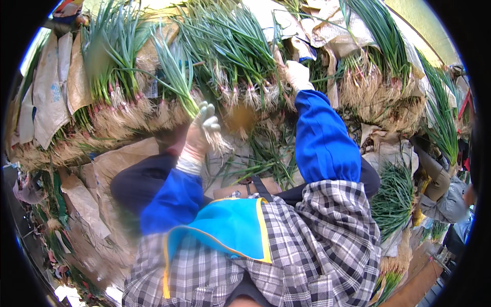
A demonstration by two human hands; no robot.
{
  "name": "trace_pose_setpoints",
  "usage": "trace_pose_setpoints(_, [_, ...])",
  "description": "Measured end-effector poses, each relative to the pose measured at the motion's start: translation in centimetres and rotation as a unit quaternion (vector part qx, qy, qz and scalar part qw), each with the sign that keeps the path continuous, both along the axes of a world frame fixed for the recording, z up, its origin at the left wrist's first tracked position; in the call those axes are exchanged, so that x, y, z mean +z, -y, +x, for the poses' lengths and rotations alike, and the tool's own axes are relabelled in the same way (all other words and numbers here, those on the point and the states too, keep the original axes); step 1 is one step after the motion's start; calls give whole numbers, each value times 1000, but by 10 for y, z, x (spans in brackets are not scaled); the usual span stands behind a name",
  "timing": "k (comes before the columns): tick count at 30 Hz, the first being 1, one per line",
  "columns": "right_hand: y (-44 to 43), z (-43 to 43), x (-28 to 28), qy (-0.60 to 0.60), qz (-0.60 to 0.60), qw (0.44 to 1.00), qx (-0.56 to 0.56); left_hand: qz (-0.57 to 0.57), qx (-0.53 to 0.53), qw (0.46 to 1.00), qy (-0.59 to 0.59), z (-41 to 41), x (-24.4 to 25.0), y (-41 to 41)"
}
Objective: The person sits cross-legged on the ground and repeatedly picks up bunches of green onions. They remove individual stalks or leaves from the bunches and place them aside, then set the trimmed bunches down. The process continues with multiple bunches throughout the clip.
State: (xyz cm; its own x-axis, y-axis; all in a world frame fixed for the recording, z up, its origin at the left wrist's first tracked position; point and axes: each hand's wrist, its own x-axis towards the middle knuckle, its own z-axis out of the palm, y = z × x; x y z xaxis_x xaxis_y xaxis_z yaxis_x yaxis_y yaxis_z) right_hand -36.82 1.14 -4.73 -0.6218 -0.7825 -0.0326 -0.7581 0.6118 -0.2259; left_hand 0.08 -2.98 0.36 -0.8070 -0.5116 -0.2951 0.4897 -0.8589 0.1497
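Observation:
My left hand [200, 130], in a pale glove, grips a small bunch of green onions [180, 88] near the base. The leaves point up and away, and the pale roots [218, 142] hang out below the fist. My right hand [298, 76], also gloved, reaches to the right edge of a heap of green onions [234, 46]. Its fingertips are partly hidden among the stems and brown sacking there, so I cannot tell whether it grips anything. Dense roots [255, 96] of the heap face me, below and left of the right hand.
More rooted green onions stand at left [119, 76] and right [379, 73], partly covered with woven sacks [50, 92]. Loose leaves [268, 153] litter the ground between my legs. A tied-looking bundle [393, 195] lies at my right, and another person [445, 199] sits beyond it.

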Motion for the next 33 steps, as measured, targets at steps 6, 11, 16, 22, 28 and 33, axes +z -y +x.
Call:
trace_pose_setpoints(6, [-5, 12, 79, 384, -257, 877, 131, 0, -16, 999, 40, -22, 13, 0])
trace_pose_setpoints(11, [-41, 88, 62, 402, -94, 901, 134, -116, -59, 955, 265, -74, 3, -2])
trace_pose_setpoints(16, [-67, 141, 45, 255, -81, 918, 293, -210, -118, 925, 295, -89, -22, -6])
trace_pose_setpoints(22, [-44, 142, 5, 844, -167, 496, -116, -148, -33, 940, 307, -68, -47, -31])
trace_pose_setpoints(28, [24, 201, -50, 764, -390, 387, -339, -47, 7, 942, 332, -60, -48, -37])
trace_pose_setpoints(33, [19, 202, -50, 756, -418, 310, -397, 42, -23, 965, 259, -58, -33, -35])
